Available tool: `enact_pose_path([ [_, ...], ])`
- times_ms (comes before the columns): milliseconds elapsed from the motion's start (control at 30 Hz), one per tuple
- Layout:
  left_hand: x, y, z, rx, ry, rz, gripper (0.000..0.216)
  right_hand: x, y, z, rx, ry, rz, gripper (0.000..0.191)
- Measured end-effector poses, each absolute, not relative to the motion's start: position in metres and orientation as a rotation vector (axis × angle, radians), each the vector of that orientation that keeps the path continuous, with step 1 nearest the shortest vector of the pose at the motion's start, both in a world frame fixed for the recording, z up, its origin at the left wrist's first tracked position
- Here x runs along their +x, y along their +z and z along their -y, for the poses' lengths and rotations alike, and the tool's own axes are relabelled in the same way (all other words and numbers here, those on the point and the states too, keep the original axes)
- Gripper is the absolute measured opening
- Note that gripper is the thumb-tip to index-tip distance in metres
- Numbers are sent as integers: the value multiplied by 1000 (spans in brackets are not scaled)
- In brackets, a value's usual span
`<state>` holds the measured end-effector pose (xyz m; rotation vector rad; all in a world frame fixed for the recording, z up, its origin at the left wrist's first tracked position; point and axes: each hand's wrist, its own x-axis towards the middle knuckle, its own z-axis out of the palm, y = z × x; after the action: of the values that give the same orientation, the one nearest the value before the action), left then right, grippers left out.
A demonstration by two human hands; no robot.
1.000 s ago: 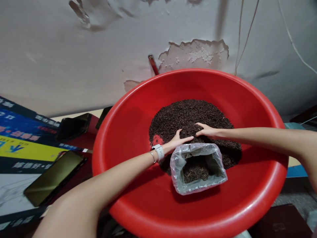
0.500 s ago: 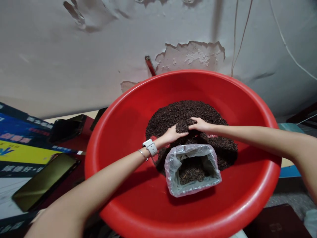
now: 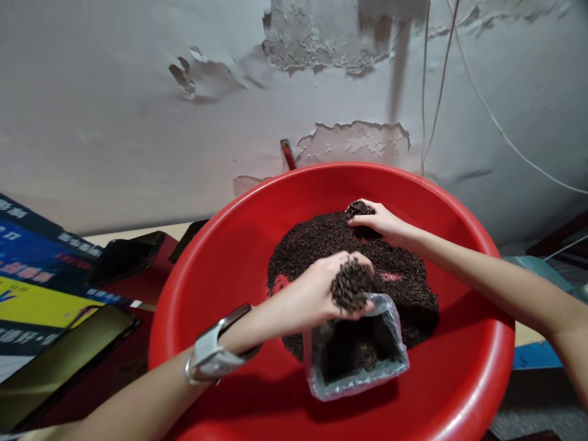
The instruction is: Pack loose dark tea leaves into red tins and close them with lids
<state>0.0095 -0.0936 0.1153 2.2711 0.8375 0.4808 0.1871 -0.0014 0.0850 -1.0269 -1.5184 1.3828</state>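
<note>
My left hand (image 3: 333, 285) is cupped round a clump of dark dried tea leaves (image 3: 351, 285), above the back left rim of a box lined with a clear plastic bag (image 3: 353, 392). Farther back, my right hand (image 3: 379, 218) holds a smaller handful of tea leaves (image 3: 359, 210) over the heap. The heap of loose tea leaves (image 3: 307, 242) lies in a large red plastic basin (image 3: 220, 257). Some leaves lie inside the lined box, which stands in the basin in front of the heap. A watch and a bracelet are on my left wrist.
Left of the basin are a dark open box (image 3: 68, 361), a red box (image 3: 151, 257) and printed cardboard (image 3: 37, 288). Behind stands a wall (image 3: 229, 122) with peeling paint. Thin cords (image 3: 441, 92) hang along it at the right.
My hands have moved apart from the heap. The left one rose toward the lined box with a clump of tea leaves; the right one lifted slightly with some leaves. The view has tilted up.
</note>
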Motion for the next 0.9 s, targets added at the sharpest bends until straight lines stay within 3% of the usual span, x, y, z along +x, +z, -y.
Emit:
enact_pose_path([
  [267, 9, 114, 113, 2406, 115, -784, 52, 180, 85, 17, -992, 1470, 1585, 25],
  [600, 11, 106, 109, 2534, 79, -819, 44, 180, 74, 15, -1006, 1493, 1593, 26],
  [900, 7, 106, 106, 2545, 126, -786, 52, 179, 69, 13, -1021, 1505, 1579, 27],
])
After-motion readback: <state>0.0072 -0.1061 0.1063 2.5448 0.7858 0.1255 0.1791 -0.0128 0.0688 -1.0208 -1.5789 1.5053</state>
